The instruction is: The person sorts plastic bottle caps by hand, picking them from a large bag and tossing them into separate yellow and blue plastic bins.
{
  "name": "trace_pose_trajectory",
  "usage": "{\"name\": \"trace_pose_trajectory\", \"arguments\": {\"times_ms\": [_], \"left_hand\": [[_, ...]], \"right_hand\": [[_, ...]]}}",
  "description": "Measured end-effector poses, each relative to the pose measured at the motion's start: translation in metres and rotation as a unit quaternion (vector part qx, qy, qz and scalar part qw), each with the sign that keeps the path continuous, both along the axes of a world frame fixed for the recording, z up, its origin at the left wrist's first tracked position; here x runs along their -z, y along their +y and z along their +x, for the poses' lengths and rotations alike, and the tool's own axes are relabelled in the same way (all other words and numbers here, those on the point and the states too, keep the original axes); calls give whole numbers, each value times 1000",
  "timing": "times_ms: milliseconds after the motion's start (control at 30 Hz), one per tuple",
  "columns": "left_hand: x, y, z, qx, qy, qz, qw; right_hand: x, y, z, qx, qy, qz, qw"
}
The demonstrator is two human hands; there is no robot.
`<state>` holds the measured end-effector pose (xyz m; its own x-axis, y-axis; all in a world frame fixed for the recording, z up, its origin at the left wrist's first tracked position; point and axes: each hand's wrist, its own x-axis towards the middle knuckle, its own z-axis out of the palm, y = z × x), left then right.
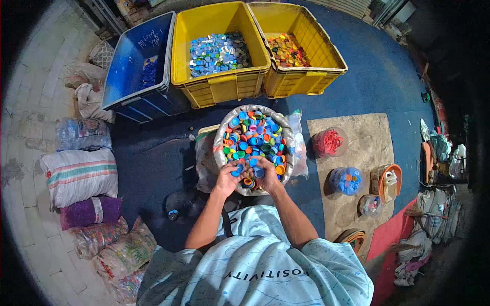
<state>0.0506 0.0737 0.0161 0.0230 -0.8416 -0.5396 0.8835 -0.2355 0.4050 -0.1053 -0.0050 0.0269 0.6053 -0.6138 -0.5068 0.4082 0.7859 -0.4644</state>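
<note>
Left hand (226, 179) and right hand (267, 173) each grip blue caps (237, 170) — above mixed caps (253, 133) in a round container (290, 137).

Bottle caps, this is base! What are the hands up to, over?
Left hand: holding blue cap. Right hand: holding another blue cap. Mixed caps heaped in the open round container. Nothing visibly blocking either hand.

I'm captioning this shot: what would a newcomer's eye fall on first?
Probably the heap of multicoloured caps in the round container at the centre, with the left hand and right hand over its near side. Beyond it, a blue bin stands left of two yellow bins, bold against the blue floor.
</note>
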Motion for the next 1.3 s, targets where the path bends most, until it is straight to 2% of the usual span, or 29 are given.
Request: {"name": "trace_pose_trajectory", "arguments": {"times_ms": [100,233,300,333,367,433,500,567,600,667,700,733,833,900,933,967,1000,1033,1100,1200,1300], "left_hand": [[-6,-1,-2,-59,61,-1,996],[-1,-6,0,-120,118,23,985],[3,-19,7,-154,128,50,978],[-16,-36,14,-171,103,64,978],[-5,-58,29,-149,110,-3,983],[-51,-119,70,-125,123,-95,980],[-117,-164,101,-133,154,-220,954],[-182,-189,111,-220,79,-143,962],[-184,-186,111,-206,65,-155,964],[-150,-176,114,-174,8,-141,975],[-124,-167,112,-158,-18,-130,979],[-103,-155,105,-153,-62,-82,983],[-33,-102,79,-113,-127,89,981],[12,-67,51,-132,-227,86,961],[13,-53,37,-93,-291,115,945],[14,-41,25,-54,-353,143,923],[33,-32,20,19,-492,138,860],[36,-30,9,-2,-583,114,805],[48,-34,0,-8,-642,52,765],[38,-47,-5,75,-793,36,603],[26,-63,-8,107,-844,21,525]], "right_hand": [[0,4,-7,42,-68,59,995],[25,4,-10,102,-99,101,985],[33,-9,-4,123,-68,106,984],[27,-28,5,118,-60,102,986],[22,-50,16,112,-53,98,987],[-47,-101,58,174,-158,22,972],[-107,-151,78,141,-274,-49,950],[-214,-158,100,227,-200,-9,953],[-142,-195,93,86,-355,-86,927],[-100,-190,73,115,-309,-92,940],[-89,-175,63,129,-283,-92,946],[-120,-144,64,275,-8,3,962],[-48,-93,15,260,62,36,963],[23,-57,-26,212,55,61,974],[13,-34,-30,225,153,48,961],[17,-15,-41,197,172,18,965],[28,0,-48,192,220,19,956],[33,12,-50,185,267,19,946],[38,32,-56,119,328,-12,937],[46,39,-58,62,353,-84,930],[45,36,-58,48,340,-116,932]]}}
